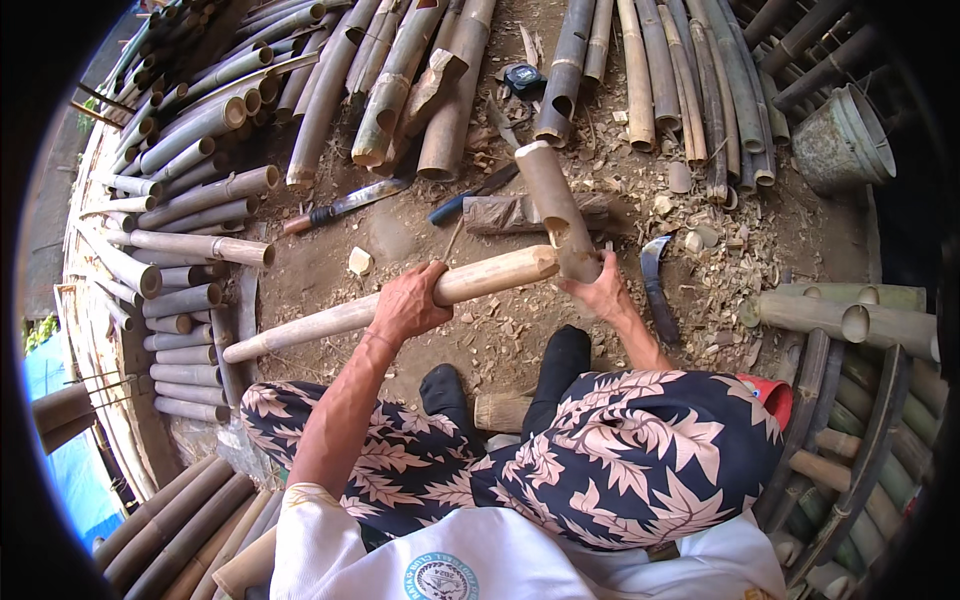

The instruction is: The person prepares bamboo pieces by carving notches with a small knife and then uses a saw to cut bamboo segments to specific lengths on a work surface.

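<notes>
My left hand point(410, 305) is wrapped round a long, pale, peeled wooden pole point(500, 274), which lies slantwise across the space before my knees. A short bamboo tube point(548, 190) with a hole cut in its side is gripped at its lower end by my right hand point(600, 290). The tube stands tilted, its top leaning away to the left. The pole's tapered right end meets the tube's lower part; whether it goes into an opening there, I cannot tell. Just beyond lies a notched wood block point(490, 214), partly behind the tube.
A long knife point(345, 204), a blue-handled knife point(465, 203) and a curved blade point(654, 285) lie among wood chips. Farther off is a tape measure point(523, 79). Bamboo poles point(200, 125) are stacked left, ahead and right; a grey bucket point(835, 140) stands far right.
</notes>
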The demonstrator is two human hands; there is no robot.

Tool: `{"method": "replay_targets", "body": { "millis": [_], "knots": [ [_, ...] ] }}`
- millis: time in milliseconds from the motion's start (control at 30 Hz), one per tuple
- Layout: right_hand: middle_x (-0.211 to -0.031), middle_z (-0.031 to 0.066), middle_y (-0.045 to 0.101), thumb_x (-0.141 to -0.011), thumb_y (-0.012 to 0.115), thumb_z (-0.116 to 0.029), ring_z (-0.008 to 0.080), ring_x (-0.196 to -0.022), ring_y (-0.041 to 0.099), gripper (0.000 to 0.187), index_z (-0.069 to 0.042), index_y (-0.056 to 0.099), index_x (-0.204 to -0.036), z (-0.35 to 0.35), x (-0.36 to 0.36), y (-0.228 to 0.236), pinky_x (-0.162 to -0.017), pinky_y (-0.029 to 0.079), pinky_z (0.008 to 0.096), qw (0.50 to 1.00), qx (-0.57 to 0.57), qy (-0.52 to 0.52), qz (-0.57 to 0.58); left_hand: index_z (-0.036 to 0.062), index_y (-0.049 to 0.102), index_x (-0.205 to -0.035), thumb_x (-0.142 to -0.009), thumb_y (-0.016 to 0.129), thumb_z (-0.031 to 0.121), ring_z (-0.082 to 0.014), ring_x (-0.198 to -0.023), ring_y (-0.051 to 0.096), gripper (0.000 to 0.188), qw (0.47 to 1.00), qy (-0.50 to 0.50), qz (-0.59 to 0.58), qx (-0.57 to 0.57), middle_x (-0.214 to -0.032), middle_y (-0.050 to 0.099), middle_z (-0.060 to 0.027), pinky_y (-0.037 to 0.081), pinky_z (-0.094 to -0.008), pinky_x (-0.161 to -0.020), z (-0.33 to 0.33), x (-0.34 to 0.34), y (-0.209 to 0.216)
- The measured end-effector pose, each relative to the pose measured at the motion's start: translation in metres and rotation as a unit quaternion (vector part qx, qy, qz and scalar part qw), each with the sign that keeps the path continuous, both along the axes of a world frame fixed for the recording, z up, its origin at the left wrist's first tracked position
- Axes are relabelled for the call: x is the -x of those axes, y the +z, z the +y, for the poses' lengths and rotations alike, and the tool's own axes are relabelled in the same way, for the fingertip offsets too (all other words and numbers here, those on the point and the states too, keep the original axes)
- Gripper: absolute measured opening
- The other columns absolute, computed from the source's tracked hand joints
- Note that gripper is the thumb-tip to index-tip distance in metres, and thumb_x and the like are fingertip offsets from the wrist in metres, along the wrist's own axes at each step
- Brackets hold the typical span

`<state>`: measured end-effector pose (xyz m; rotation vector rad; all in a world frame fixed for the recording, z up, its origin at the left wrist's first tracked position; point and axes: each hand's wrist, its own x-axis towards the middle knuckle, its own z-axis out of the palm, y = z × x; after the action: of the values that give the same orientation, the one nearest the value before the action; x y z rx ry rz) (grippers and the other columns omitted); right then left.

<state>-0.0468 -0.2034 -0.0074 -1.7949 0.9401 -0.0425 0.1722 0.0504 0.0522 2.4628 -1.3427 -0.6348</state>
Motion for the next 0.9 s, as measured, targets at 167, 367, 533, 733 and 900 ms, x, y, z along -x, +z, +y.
{"method": "replay_targets", "body": {
  "millis": [167,367,533,733,900],
  "knots": [
    [-0.132,0.0261,0.052,-0.069,0.082,-0.034,0.0379,-0.12,0.054,0.099,0.0,0.029,-0.146,0.038,0.021,0.026,-0.102,0.044,0.0428,0.996,0.018,-0.004,-0.087,0.0116,0.06,-0.107,-0.067,0.07,0.021,-0.0347,-0.091,0.064,0.042,1.0,0.003,-0.014,0.012,-0.095,0.063,-0.012,0.052,-0.0442,-0.077,-0.005,0.0,-0.004],
    [-0.133,0.0266,0.051,-0.073,0.079,-0.025,0.0417,-0.12,0.054,0.095,-0.006,0.026,-0.15,0.072,0.032,0.028,-0.099,0.045,0.0446,0.985,0.141,-0.029,-0.091,0.0117,0.059,-0.105,-0.067,0.072,0.023,-0.0333,-0.093,0.064,0.042,1.0,-0.007,-0.016,0.006,-0.096,0.064,-0.0114,0.052,-0.0441,-0.077,-0.005,0.001,-0.016],
    [-0.132,0.0273,0.049,-0.073,0.077,-0.027,0.0463,-0.117,0.054,0.102,-0.012,0.015,-0.153,0.094,0.03,0.022,-0.095,0.048,0.0494,0.982,0.191,0.001,0.013,0.0113,0.059,-0.104,-0.066,0.075,0.025,-0.0319,-0.092,0.065,0.043,1.0,-0.028,0.003,0.002,-0.095,0.065,-0.0106,0.052,-0.0441,-0.076,-0.006,0.008,-0.023],
    [-0.135,0.0318,0.046,-0.079,0.073,-0.046,0.0448,-0.121,0.053,0.101,-0.003,0.018,-0.152,0.085,0.036,0.05,-0.101,0.045,0.0498,0.986,0.131,0.086,0.062,0.0113,0.058,-0.104,-0.069,0.074,0.022,-0.0311,-0.089,0.066,0.04,0.999,-0.037,-0.013,0.004,-0.093,0.065,-0.0096,0.053,-0.0421,-0.074,-0.009,0.02,-0.022],
    [-0.148,0.0268,0.036,-0.093,0.045,-0.065,0.0363,-0.133,0.043,0.089,-0.002,0.022,-0.151,-0.03,0.024,0.069,-0.107,0.043,0.0449,0.981,-0.118,-0.073,-0.132,0.0113,0.056,-0.105,-0.07,0.074,0.02,-0.0312,-0.088,0.066,0.04,0.998,-0.06,-0.001,0.006,-0.093,0.064,-0.0094,0.053,-0.0412,-0.072,-0.025,0.032,-0.002]
  ]
}}
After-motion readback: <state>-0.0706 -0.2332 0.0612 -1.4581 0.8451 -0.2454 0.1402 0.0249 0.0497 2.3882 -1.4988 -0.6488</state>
